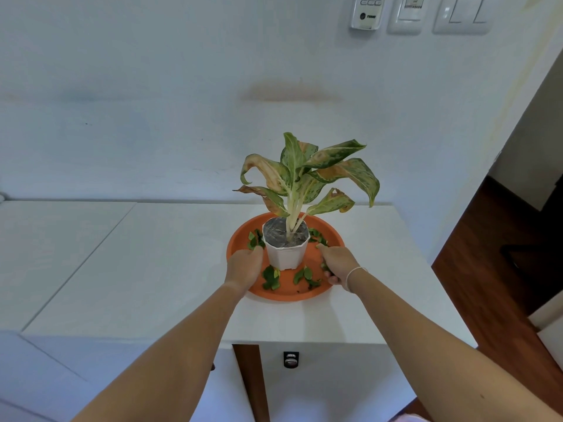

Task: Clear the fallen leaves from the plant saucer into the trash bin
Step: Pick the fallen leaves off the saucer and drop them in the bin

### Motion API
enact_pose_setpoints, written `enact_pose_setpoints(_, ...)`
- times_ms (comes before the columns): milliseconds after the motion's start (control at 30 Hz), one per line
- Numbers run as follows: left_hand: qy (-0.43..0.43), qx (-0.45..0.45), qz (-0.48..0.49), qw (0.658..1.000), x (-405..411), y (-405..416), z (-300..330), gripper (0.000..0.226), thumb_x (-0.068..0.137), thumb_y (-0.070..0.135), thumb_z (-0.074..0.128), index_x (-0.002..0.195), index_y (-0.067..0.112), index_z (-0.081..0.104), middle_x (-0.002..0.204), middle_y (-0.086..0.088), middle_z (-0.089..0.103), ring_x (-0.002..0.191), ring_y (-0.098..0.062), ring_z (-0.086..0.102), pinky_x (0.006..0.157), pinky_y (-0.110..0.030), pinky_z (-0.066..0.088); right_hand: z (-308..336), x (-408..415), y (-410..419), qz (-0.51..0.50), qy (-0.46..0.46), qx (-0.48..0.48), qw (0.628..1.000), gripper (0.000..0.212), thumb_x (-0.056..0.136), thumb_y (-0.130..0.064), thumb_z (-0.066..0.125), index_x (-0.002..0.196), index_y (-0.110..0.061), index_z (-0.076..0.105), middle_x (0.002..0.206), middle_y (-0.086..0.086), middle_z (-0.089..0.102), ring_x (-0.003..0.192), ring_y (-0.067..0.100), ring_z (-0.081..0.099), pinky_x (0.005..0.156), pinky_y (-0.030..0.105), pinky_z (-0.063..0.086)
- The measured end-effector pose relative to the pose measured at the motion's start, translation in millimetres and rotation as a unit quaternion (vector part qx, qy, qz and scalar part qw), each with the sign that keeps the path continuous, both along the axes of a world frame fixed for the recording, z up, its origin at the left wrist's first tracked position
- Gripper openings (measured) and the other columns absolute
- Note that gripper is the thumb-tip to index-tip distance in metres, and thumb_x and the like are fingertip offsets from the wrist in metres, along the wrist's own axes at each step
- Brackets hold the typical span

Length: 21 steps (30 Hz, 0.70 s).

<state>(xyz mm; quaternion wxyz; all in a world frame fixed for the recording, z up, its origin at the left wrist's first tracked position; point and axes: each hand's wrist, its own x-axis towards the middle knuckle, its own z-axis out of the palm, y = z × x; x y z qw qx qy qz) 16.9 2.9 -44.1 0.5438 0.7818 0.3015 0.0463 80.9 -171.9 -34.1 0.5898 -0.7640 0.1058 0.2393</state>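
An orange plant saucer sits on a white cabinet top and holds a white pot with a green and yellow plant. Small green fallen leaves lie scattered on the saucer around the pot. My left hand rests inside the saucer to the left of the pot, its fingertips touching the leaves there; its fingers are hidden behind the back of the hand. My right hand is on the saucer's right side, its fingers curled around a few leaves. No trash bin is in view.
The white cabinet top runs left to a seam and ends just right of the saucer. Beyond that edge is dark wooden floor. The white wall behind carries switches and a remote holder.
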Motion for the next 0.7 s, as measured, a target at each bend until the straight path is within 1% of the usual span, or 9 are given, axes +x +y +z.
enact_pose_setpoints(133, 0.012, 0.1, -0.058, 0.993, 2, 3, -5, 0.04, 0.097, 0.02, 0.036, 0.058, 0.013, 0.044, 0.06, -0.003, 0.046, 0.056, -0.014, 0.041, 0.058, -0.028, 0.034, 6, 6, -8, 0.01, -0.003, 0.01, 1.0, 0.027, 0.096, -0.021, 0.048, 0.072, -0.01, 0.05, 0.059, 0.006, 0.045, 0.044, 0.014, 0.034, 0.029, 0.012, 0.025)
enact_pose_setpoints(200, 0.032, 0.124, -0.089, 0.988, 4, 4, -4, 0.033, 0.098, 0.015, 0.034, 0.084, 0.01, 0.063, 0.081, -0.008, 0.059, 0.074, -0.019, 0.054, 0.074, -0.031, 0.044, 12, 9, -14, 0.009, 0.001, 0.026, 1.0, 0.016, 0.096, -0.012, 0.046, 0.087, -0.009, 0.058, 0.064, 0.006, 0.05, 0.047, 0.013, 0.034, 0.029, 0.012, 0.026)
enact_pose_setpoints(267, 0.05, 0.157, -0.122, 0.979, 5, 4, -4, 0.036, 0.098, 0.01, 0.032, 0.117, 0.011, 0.063, 0.107, -0.012, 0.065, 0.099, -0.024, 0.06, 0.09, -0.032, 0.046, 15, 12, -18, 0.018, -0.011, 0.008, 1.0, 0.022, 0.097, -0.01, 0.042, 0.088, -0.012, 0.062, 0.064, 0.004, 0.048, 0.048, 0.013, 0.033, 0.029, 0.011, 0.025)
enact_pose_setpoints(300, 0.058, 0.181, -0.139, 0.972, 5, 4, -4, 0.038, 0.098, 0.01, 0.033, 0.123, 0.013, 0.061, 0.116, -0.01, 0.065, 0.105, -0.025, 0.06, 0.094, -0.032, 0.045, 16, 13, -20, 0.024, -0.019, -0.011, 0.999, 0.024, 0.097, -0.01, 0.042, 0.084, -0.013, 0.063, 0.063, 0.004, 0.045, 0.048, 0.013, 0.032, 0.029, 0.011, 0.024)
enact_pose_setpoints(400, 0.093, 0.282, -0.182, 0.937, 7, 7, -9, 0.036, 0.099, 0.019, 0.033, 0.115, 0.016, 0.066, 0.115, -0.005, 0.067, 0.102, -0.023, 0.062, 0.088, -0.032, 0.049, 12, 16, -18, 0.051, -0.068, -0.091, 0.992, 0.022, 0.093, -0.018, 0.051, 0.089, -0.002, 0.067, 0.057, 0.003, 0.037, 0.047, 0.014, 0.029, 0.034, 0.018, 0.026)
enact_pose_setpoints(467, 0.117, 0.345, -0.205, 0.908, 7, 6, -11, 0.033, 0.099, 0.023, 0.035, 0.106, 0.012, 0.066, 0.104, -0.006, 0.068, 0.093, -0.022, 0.062, 0.077, -0.03, 0.049, 4, 20, -18, 0.112, -0.132, -0.2, 0.964, 0.036, 0.092, -0.03, 0.053, 0.08, 0.002, 0.067, 0.057, 0.003, 0.036, 0.05, 0.016, 0.033, 0.046, 0.023, 0.027)
enact_pose_setpoints(533, 0.121, 0.381, -0.229, 0.888, 7, 4, -13, 0.032, 0.094, 0.038, 0.045, 0.099, 0.014, 0.065, 0.095, -0.005, 0.068, 0.085, -0.019, 0.061, 0.071, -0.03, 0.048, -1, 19, -16, 0.19, -0.163, -0.303, 0.919, 0.039, 0.089, -0.04, 0.056, 0.065, -0.009, 0.055, 0.059, 0.002, 0.042, 0.059, 0.018, 0.044, 0.052, 0.025, 0.031)
enact_pose_setpoints(600, 0.127, 0.397, -0.253, 0.873, 8, 2, -15, 0.04, 0.083, 0.054, 0.056, 0.101, 0.019, 0.063, 0.096, -0.001, 0.069, 0.088, -0.018, 0.063, 0.072, -0.03, 0.051, -4, 17, -13, 0.239, -0.169, -0.391, 0.873, 0.041, 0.085, -0.047, 0.057, 0.063, -0.014, 0.049, 0.062, -0.001, 0.047, 0.071, 0.02, 0.054, 0.057, 0.025, 0.038)
enact_pose_setpoints(700, 0.143, 0.424, -0.278, 0.85, 10, 0, -18, 0.053, 0.073, 0.062, 0.063, 0.105, 0.02, 0.064, 0.099, 0.001, 0.071, 0.092, -0.018, 0.065, 0.076, -0.031, 0.055, -2, 10, -7, 0.275, -0.192, -0.467, 0.818, 0.045, 0.08, -0.058, 0.057, 0.061, -0.02, 0.043, 0.064, -0.004, 0.048, 0.075, 0.02, 0.056, 0.064, 0.028, 0.043)
